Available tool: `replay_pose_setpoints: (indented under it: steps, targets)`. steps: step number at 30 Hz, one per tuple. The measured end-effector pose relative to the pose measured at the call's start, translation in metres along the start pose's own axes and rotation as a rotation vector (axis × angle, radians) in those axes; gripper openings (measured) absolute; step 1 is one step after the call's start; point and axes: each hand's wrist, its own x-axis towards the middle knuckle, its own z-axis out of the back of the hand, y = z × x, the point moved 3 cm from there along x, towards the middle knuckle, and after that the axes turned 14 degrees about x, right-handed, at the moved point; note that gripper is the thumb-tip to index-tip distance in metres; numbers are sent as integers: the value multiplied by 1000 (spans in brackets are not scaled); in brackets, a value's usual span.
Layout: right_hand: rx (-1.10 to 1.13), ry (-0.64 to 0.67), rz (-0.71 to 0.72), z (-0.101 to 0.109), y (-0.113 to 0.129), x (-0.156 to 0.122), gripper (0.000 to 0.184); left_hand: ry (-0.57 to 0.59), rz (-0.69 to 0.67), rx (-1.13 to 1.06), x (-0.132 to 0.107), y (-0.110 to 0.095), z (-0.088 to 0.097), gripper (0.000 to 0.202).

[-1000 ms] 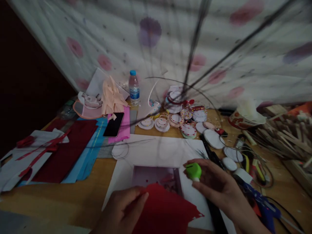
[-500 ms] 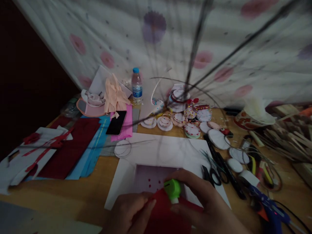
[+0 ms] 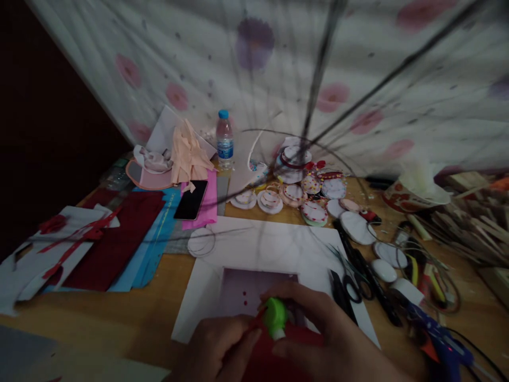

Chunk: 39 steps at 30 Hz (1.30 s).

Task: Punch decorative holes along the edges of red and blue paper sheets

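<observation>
My left hand is closed, thumb and fingers pinching the edge of a red sheet. Between the thumb and fingers of my right hand is a small green craft punch with a white lower part, placed at the sheet's edge. Both hands are above a white board with a purple recessed panel in its middle. A few small red cutouts lie on that panel. My hands hide the near part of the board and much of the red sheet.
Scissors and a black cutter lie at the board's right edge. A blue glue gun is further right. Behind stand decorated round pieces and a water bottle. A phone and dark red fabric are left.
The green punch and my right hand have shifted slightly left and down, closer to my left fingers. The punch is tilted differently. Both hands keep their hold.
</observation>
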Motion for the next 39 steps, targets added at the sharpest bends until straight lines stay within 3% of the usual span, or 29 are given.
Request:
replay_pose_setpoints:
  steps: [8, 14, 24, 34, 39]
  targets:
    - [22, 153, 52, 1, 2, 12, 38, 32, 16, 50, 0, 2, 2, 34]
    - [-77, 195, 74, 2, 10, 14, 18, 51, 54, 26, -3, 4, -1, 32]
    - [51, 170, -34, 3, 8, 15, 36, 81, 30, 31, 0, 3, 0, 32]
    - [-13, 197, -22, 5, 9, 15, 31, 74, 41, 35, 0, 2, -2, 30]
    - [-28, 233, -16, 3, 9, 16, 29, 146, 58, 60, 2, 3, -3, 32]
